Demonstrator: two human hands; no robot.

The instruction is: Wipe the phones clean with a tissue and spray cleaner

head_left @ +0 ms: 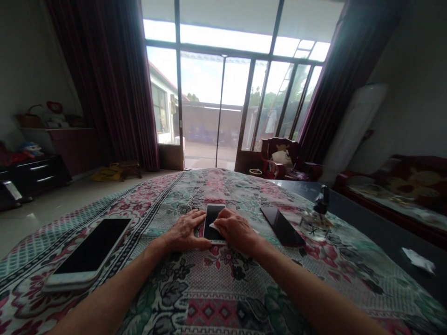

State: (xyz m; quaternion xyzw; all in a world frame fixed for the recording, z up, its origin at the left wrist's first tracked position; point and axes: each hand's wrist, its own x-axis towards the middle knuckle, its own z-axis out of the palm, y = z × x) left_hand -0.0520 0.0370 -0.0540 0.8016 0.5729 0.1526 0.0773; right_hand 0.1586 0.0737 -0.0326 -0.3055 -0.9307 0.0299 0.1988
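Observation:
A white smartphone [210,217] with a dark screen lies face up on the patterned tablecloth [209,274]. My left hand [184,231] holds it by its left side, fingers along the upper edge and thumb at the bottom corner. Bunched in my right hand [236,228] is a white tissue [214,226], pressed on the screen; the hand covers most of the phone's right half. A black phone [282,226] rests to the right of that hand. Beside it stands a clear glass bottle [315,227] with a black top.
At the left lies a larger white phone [92,249], seemingly on top of another flat thing. A crumpled white tissue [418,259] is on the dark surface [391,246] at the right. Beyond the table are a wooden chair [281,156], glass doors and purple curtains [115,83].

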